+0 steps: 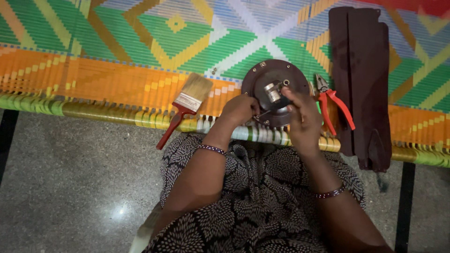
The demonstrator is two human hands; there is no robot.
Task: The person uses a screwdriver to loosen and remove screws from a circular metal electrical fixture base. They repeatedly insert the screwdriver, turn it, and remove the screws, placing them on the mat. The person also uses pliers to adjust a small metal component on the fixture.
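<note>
At the woven cot's (117,89) near edge, the left hand (240,110) steadies the round motor housing (262,82) while the right hand (302,117) pinches something at its hub (273,92), apparently mid-disassembly; loosening further likely needs the red pliers (333,105) just beside it.

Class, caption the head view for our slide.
Both hands work on a round dark motor on a woven mat, brush and pliers beside.
</note>
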